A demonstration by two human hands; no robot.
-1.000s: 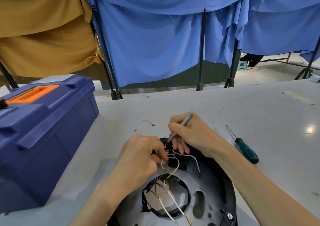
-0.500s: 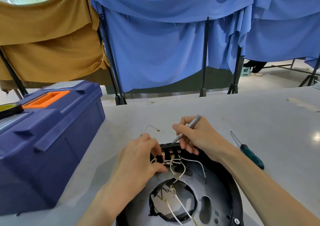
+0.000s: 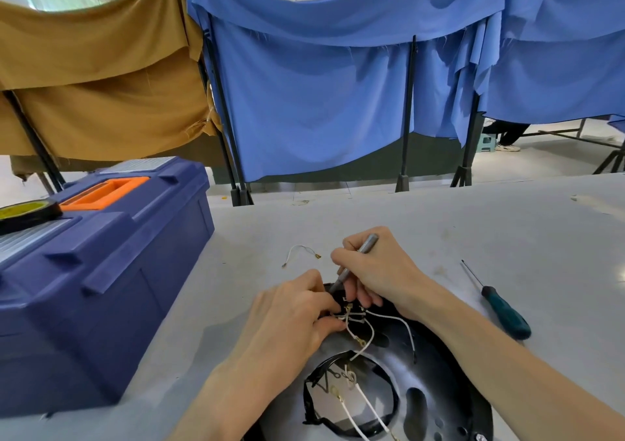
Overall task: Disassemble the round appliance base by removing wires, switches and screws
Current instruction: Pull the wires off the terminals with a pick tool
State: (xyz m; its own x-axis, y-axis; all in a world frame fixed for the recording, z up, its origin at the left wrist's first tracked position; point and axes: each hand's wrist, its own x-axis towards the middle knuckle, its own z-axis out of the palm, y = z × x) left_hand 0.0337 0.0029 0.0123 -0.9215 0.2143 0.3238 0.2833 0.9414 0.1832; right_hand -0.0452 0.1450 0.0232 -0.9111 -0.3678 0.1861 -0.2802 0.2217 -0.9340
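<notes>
Several white wires (image 3: 372, 337) sit plugged at the twelve o'clock rim of the round appliance base (image 3: 436, 373), itself at six o'clock in view; the left hand (image 3: 291, 318) pinches them there, the right hand (image 3: 375, 271) grips a grey tool (image 3: 367, 245), which likely must next pry a connector free.

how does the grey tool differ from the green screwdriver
The grey tool is gripped in the right hand, tilted; the green screwdriver lies flat on the table, untouched. The grey tool is slim metal; the green screwdriver has a thick teal handle. Both are hand tools.
</notes>
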